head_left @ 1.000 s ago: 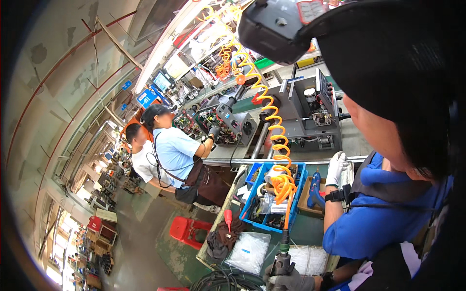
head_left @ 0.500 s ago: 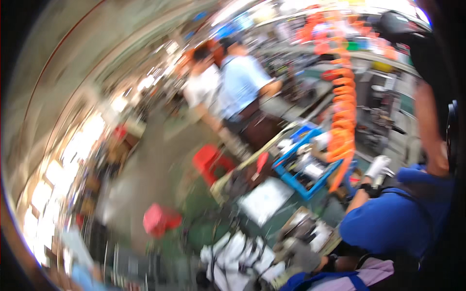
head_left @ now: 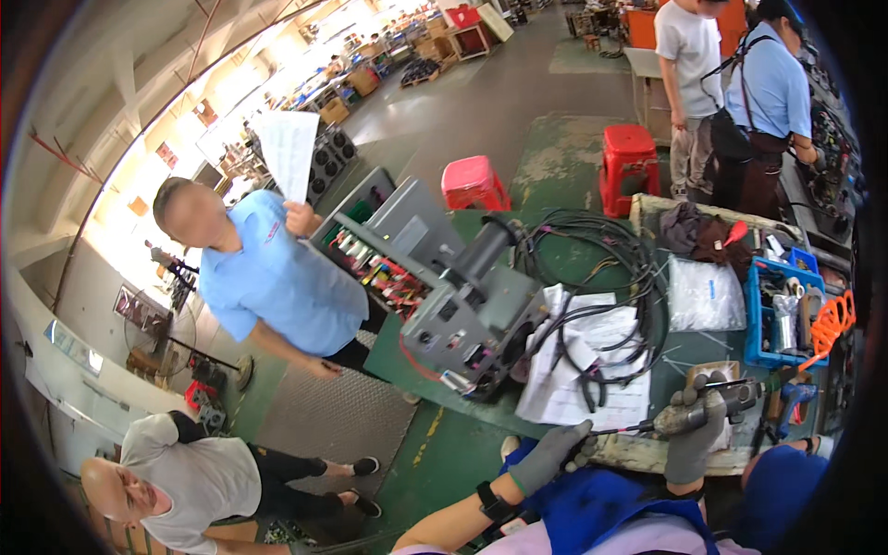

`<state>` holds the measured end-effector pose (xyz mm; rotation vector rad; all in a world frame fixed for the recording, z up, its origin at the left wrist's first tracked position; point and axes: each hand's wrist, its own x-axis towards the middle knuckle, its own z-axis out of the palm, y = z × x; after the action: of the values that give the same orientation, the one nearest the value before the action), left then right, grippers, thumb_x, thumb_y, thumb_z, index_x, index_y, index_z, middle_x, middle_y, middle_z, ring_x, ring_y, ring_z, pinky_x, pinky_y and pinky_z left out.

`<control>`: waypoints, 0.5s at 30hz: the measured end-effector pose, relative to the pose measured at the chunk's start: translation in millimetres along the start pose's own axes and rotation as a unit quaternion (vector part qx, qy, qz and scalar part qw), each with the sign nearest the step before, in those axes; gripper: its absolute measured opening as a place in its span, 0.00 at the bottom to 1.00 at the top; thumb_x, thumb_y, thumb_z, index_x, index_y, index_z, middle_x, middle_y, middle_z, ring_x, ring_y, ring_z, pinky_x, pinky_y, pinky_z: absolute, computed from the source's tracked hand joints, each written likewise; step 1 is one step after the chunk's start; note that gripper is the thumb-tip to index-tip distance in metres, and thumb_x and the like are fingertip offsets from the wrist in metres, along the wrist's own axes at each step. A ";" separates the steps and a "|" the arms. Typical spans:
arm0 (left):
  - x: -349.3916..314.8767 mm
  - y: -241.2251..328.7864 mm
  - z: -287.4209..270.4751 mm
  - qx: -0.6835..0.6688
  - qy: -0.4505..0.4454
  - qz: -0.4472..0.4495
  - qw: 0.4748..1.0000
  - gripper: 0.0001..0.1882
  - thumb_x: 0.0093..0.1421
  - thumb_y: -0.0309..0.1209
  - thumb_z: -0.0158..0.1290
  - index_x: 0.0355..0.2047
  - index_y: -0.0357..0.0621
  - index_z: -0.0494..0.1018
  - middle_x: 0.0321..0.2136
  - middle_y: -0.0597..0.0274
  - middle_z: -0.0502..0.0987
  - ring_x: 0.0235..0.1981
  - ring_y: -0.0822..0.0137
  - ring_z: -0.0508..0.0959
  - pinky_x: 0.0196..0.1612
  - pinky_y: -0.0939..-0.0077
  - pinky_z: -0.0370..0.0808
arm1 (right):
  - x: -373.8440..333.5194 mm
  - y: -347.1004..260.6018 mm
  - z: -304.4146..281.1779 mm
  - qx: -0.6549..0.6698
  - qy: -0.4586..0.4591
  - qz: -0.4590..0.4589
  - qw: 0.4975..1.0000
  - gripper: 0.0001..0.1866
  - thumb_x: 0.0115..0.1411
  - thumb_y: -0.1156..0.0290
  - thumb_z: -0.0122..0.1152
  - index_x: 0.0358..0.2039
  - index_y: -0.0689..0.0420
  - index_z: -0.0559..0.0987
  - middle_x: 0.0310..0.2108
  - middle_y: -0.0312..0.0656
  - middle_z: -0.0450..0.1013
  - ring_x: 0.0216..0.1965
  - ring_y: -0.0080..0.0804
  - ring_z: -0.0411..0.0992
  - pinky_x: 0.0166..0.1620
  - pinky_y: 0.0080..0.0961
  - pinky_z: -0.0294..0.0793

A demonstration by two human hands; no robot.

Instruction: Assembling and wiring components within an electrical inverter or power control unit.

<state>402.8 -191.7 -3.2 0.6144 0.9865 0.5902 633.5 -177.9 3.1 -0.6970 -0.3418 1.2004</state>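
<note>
A power screwdriver [head_left: 683,416] with a dark body is held across the front of the bench by my right hand [head_left: 694,451], in a grey work glove with its fingers wrapped round the body. The thin bit [head_left: 618,430] points left. At the bit's tip is my left hand [head_left: 548,457], also in a grey glove, with its fingers curled together; what lies between them is too small to tell. Just beyond the hands, printed sheets [head_left: 592,398] lie under loose black cables [head_left: 638,347].
A grey metal machine [head_left: 472,324] stands at the bench's left. A clear plastic bag [head_left: 705,294], a blue crate [head_left: 754,324] and an orange coiled hose [head_left: 832,324] are on the right. Co-workers stand at left and far right, one raising a paper [head_left: 285,153]. Red stools [head_left: 629,166] stand behind.
The view has swung left and steadied, bringing the grey machine and two people at left into sight. The screwdriver and both my gloved hands now show plainly; before, the picture was blurred.
</note>
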 end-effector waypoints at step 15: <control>-91.3 1.1 -213.7 0.019 0.059 0.032 0.998 0.28 0.67 0.54 0.41 0.39 0.39 0.74 0.27 0.66 0.76 0.25 0.78 0.71 0.31 0.84 0.70 | -46.8 120.9 80.9 0.010 0.012 -0.034 0.999 0.18 0.61 0.63 0.52 0.50 0.55 0.68 0.36 0.38 0.70 0.30 0.24 0.68 0.36 0.27 0.74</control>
<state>174.0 -211.6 -38.8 0.6526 1.0952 0.6713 481.3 -173.4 -10.3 -0.6764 -0.3309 1.1287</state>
